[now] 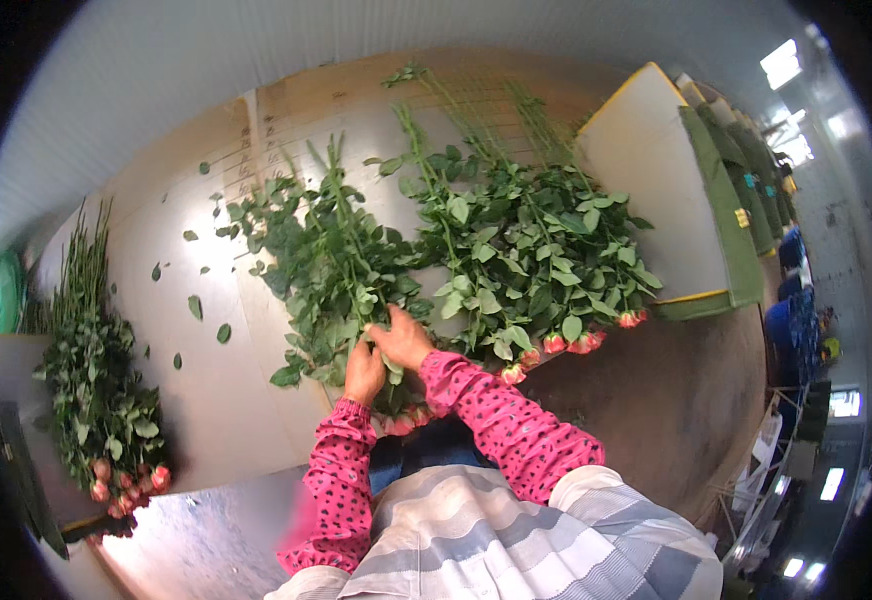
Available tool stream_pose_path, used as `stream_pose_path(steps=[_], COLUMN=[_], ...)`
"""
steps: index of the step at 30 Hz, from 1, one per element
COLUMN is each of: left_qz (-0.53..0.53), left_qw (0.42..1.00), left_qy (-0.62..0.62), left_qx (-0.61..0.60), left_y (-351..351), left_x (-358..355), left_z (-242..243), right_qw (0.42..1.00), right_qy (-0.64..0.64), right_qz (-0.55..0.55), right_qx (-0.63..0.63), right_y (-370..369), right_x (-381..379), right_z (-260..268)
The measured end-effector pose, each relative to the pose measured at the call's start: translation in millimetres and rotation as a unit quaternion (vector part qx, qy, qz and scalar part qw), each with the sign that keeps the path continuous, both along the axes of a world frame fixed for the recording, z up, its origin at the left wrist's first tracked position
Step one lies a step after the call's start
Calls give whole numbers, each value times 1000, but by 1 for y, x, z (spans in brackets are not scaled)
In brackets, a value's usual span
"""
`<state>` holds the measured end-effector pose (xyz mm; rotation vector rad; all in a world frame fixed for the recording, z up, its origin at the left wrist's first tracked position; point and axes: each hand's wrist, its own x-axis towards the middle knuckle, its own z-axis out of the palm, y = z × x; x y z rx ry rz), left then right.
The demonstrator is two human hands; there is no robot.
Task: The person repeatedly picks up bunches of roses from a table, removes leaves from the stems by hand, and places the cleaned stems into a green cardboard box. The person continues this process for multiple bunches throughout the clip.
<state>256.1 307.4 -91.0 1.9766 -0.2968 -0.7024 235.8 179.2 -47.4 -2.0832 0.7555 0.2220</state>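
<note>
A leafy pile of roses (331, 247) lies in front of me, stems pointing away and pink-red blooms (406, 420) at the near table edge. My left hand (365, 373) is closed around stems low in this pile, just above the blooms. Right against it, my right hand (404, 343) pinches at the same stems between thumb and fingers. Leaves and the hands themselves partly hide the grip. Both forearms wear pink, dark-spotted sleeves. To the right spreads a larger pile of roses (533, 240), its coral blooms (582, 343) towards me.
Another rose bundle (102, 375) lies at the far left. Loose leaves (194, 306) are scattered over the metal tabletop (218, 397). Handwritten length marks (245, 161) line its far part. A white divider panel (653, 187) with green cloth (721, 202) stands at the right.
</note>
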Motion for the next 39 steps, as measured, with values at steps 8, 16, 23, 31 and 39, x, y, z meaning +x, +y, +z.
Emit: stream_pose_path(steps=[8,16,23,31,39], left_qz=[41,214,147,-98,-27], left_qw=[972,886,932,838,933], left_qy=[152,26,-243,-534,-344], left_qx=[-173,-409,-226,-58,-98], left_y=[-20,-32,-129,-266,-262], left_x=[-10,-53,-124,-199,-242], left_z=[44,115,163,180,274], right_qw=[996,941,903,883,835], right_qy=[-74,-331,-421,-358,-430], right_qz=[-16,-19,20,85,-95], right_qx=[50,63,84,292,329], right_y=[5,7,-97,-267,-324], right_x=[-17,-43,-134,-208,-254], right_z=[28,119,188,137,183])
